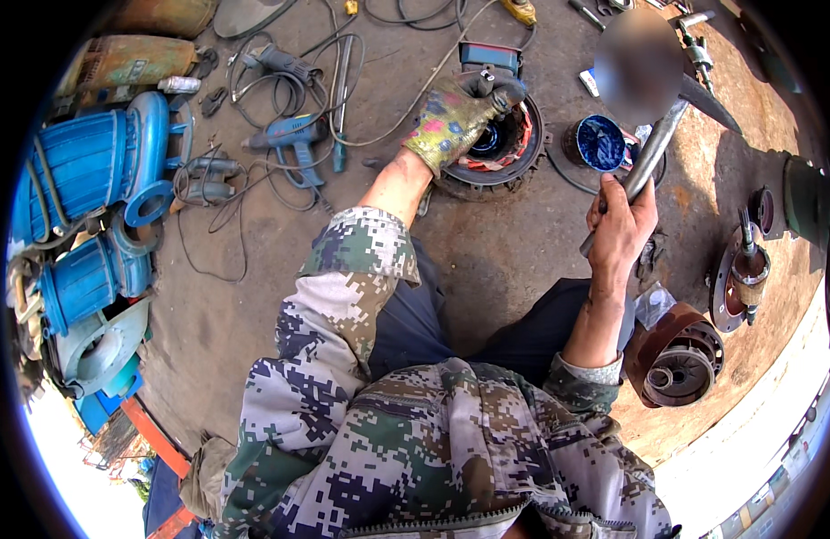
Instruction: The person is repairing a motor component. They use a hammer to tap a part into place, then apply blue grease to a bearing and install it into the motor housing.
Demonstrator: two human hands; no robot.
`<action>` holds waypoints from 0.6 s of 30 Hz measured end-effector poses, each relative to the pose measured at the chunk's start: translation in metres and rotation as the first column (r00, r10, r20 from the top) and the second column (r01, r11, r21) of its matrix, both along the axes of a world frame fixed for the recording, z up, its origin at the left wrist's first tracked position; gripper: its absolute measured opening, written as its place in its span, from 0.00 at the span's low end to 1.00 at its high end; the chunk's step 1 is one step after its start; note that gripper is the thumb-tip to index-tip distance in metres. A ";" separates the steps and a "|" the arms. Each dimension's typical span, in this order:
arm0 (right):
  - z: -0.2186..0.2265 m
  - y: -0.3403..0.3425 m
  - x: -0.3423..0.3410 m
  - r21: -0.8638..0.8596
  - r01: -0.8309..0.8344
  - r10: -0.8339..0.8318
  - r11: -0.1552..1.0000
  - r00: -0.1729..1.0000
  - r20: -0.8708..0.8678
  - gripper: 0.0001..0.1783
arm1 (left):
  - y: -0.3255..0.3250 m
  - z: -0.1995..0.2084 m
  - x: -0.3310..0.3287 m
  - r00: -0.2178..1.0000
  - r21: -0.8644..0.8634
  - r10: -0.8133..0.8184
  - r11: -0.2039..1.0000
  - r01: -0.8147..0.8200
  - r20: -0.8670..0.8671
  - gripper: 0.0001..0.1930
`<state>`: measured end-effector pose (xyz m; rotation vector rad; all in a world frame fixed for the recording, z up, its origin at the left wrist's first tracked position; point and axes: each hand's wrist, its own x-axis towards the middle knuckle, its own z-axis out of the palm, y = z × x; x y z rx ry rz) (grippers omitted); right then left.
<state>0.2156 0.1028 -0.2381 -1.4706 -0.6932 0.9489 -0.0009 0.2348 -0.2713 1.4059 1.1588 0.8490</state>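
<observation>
Gripping the stator (500, 148) rim, the gloved left hand (455, 117) steadies it; it looks heavy, rigid, windings fragile. Right hand (622, 225) fists a stiff steel hammer (653, 148) handle.

1. Two hands in play: the gloved left hand (458, 112) far centre, the bare right hand (620, 225) to the right.
2. One hammer (653, 148), up in that right hand.
3. One round motor stator (496, 148) on the ground, far centre.
4. One open blue tin (600, 142) just right of it.
5. Two blue pump housings on the left: one far (92, 166), one nearer (87, 278).
6. Two power tools over far left: a blue drill (289, 139) and a grey one (280, 61) beyond it.
7. One rusty brown end cover (675, 355) near right.
8. One rotor shaft on a disc (746, 269), right edge.
</observation>
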 end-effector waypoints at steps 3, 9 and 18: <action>0.004 -0.004 0.007 -0.040 -0.026 0.028 0.999 0.998 0.062 0.20 | 0.001 -0.002 0.000 0.993 0.071 -0.031 0.997 0.039 -0.111 0.20; 0.007 -0.018 0.020 -0.164 -0.138 0.185 0.977 0.926 0.328 0.12 | 0.001 0.003 -0.002 0.941 0.125 -0.059 0.986 0.107 -0.334 0.20; 0.031 -0.029 0.021 -0.273 -0.216 0.324 0.937 0.826 0.462 0.18 | 0.006 -0.007 -0.001 0.948 -0.008 -0.061 0.998 0.062 -0.311 0.15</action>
